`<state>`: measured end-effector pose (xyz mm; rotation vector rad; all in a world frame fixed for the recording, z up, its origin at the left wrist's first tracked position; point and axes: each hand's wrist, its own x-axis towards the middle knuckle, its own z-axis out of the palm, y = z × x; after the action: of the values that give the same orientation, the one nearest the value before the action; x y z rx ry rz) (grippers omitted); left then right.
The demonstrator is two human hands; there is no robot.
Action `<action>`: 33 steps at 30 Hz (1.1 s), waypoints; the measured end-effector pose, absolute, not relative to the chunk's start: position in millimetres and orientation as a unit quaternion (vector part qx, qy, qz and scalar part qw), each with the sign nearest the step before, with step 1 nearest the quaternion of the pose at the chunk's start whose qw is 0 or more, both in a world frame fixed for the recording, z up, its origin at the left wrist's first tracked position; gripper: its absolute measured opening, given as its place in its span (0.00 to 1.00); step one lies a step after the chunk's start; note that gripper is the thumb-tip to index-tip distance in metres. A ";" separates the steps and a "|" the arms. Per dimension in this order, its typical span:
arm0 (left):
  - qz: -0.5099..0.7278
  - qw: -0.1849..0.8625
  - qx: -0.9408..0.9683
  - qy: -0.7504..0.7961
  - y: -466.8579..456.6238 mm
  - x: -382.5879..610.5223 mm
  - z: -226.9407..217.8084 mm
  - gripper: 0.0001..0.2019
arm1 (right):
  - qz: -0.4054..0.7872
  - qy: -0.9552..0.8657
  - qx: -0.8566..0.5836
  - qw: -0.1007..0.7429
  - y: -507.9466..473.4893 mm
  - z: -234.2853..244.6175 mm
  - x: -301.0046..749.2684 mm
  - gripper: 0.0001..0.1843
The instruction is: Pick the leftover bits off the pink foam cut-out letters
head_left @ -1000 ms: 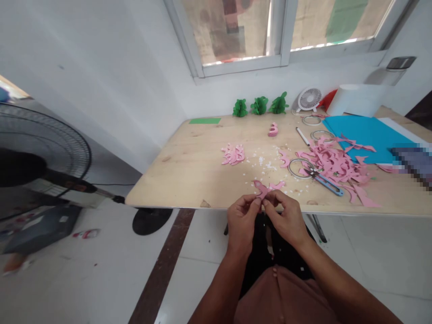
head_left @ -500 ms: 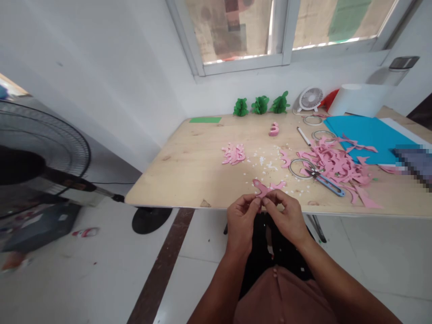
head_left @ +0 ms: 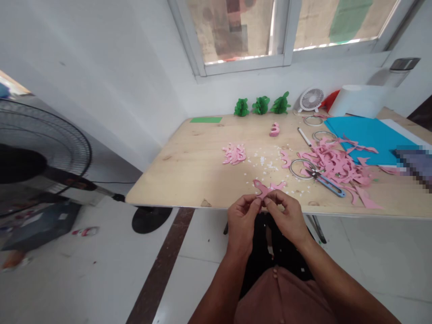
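Both of my hands are raised at the table's front edge, pinching a pink paper cutout (head_left: pixel 266 189) between them. My left hand (head_left: pixel 240 226) holds its left part and my right hand (head_left: pixel 285 217) holds its right part, with the fingertips close together. Further along the wooden table (head_left: pixel 175 182) lies a small stack of pink cutouts (head_left: pixel 233 154). White paper bits (head_left: pixel 263 163) are scattered near my hands. To the right, blue-handled thread snips (head_left: pixel 329 184) rest beside a heap of pink paper scraps (head_left: pixel 334 167).
Several green paper trees (head_left: pixel 258 105) stand at the table's back edge, near a small white fan (head_left: pixel 311 99). A blue sheet (head_left: pixel 367 135) lies at the right, and metal rings (head_left: pixel 299 168) sit among the scraps. A floor fan (head_left: pixel 33 146) stands at the left.
My view has drifted slightly. Both hands and the pink cutout have barely moved, and my grip on the cutout is unchanged.
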<state>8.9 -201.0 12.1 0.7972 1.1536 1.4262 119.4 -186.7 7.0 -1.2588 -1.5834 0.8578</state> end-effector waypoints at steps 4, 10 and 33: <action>0.597 0.537 0.352 0.480 -201.7 8.0 12.9 0.06 | 0.350 -0.642 -0.509 0.453 -186.5 7.9 119.0 0.09; 0.586 0.544 0.362 0.479 -202.9 5.9 12.5 0.07 | 0.375 -0.629 -0.506 0.456 -187.7 7.9 118.8 0.08; 0.606 0.625 0.273 0.411 -199.8 2.4 11.5 0.06 | 0.459 -0.586 -0.472 0.472 -188.6 2.5 120.4 0.07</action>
<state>2.4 -199.8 11.5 0.6256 0.9427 1.3902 120.4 -188.6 2.5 -1.1570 -1.4360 1.1238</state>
